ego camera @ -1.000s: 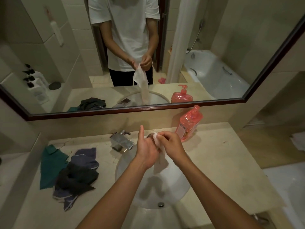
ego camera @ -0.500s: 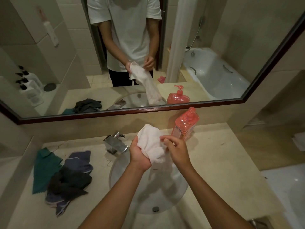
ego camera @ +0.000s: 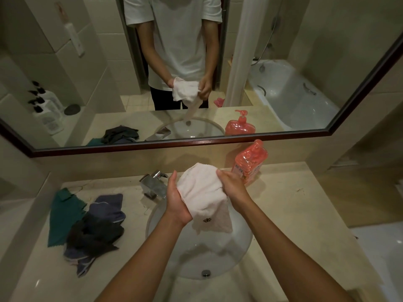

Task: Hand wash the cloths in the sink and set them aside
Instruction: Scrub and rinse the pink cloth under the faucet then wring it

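Note:
A white cloth (ego camera: 201, 194) with a small dark emblem hangs over the round white sink (ego camera: 237, 253). My left hand (ego camera: 175, 202) holds its left side, palm against the fabric. My right hand (ego camera: 232, 186) grips its upper right edge, fingers curled into the cloth. Both hands sit just in front of the chrome tap (ego camera: 153, 185). On the counter to the left lies a pile of cloths: a green cloth (ego camera: 62, 216), a blue cloth (ego camera: 108, 205) and a dark grey cloth (ego camera: 93, 235) on top.
A pink soap pump bottle (ego camera: 249, 162) stands behind the sink on the right. The beige counter (ego camera: 301, 214) runs right to an edge by the bathtub. A wide mirror (ego camera: 91, 88) hangs above, and a side wall closes in the left end.
The cloth was bunched small between my hands; now it is spread wider and hangs lower over the sink. My left hand turned from fingers up to cupping the cloth.

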A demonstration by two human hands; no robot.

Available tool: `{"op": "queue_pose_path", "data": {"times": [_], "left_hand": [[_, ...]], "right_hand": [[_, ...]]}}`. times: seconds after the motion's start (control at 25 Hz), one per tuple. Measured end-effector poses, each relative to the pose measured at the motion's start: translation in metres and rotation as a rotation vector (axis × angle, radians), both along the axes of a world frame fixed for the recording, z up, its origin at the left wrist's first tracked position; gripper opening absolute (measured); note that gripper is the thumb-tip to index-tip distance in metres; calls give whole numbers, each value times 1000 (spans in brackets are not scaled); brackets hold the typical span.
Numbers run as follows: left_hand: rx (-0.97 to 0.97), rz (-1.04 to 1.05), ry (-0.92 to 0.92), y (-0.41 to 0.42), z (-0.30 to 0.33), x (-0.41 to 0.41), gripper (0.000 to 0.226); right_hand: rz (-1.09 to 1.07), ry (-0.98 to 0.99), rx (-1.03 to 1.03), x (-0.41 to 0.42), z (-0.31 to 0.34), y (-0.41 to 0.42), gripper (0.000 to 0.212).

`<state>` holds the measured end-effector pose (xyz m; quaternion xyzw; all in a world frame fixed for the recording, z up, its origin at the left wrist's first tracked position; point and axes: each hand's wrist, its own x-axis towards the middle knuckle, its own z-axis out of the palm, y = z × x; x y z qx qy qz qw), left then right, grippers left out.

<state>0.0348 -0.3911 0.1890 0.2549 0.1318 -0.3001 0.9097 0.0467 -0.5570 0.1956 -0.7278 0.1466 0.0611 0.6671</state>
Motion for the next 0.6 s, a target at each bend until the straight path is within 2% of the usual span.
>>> {"op": "queue_pose_path", "data": {"times": [0.12, 0.24, 0.4, 0.6], "left_hand": [[2, -67, 1, 1, -1, -5, 89], [23, -180, -57, -2, 4, -10, 90], [10, -268, -157, -5, 12, -5, 91], [0, -180, -74, -11, 1, -6, 86]], "right_hand": [[-31, -171, -166, 8, 12, 8, 38], [36, -224, -192, 22, 28, 11, 37], [54, -97, -153, 33, 32, 10, 29], [107, -1, -241, 29, 18, -9, 44]]}}
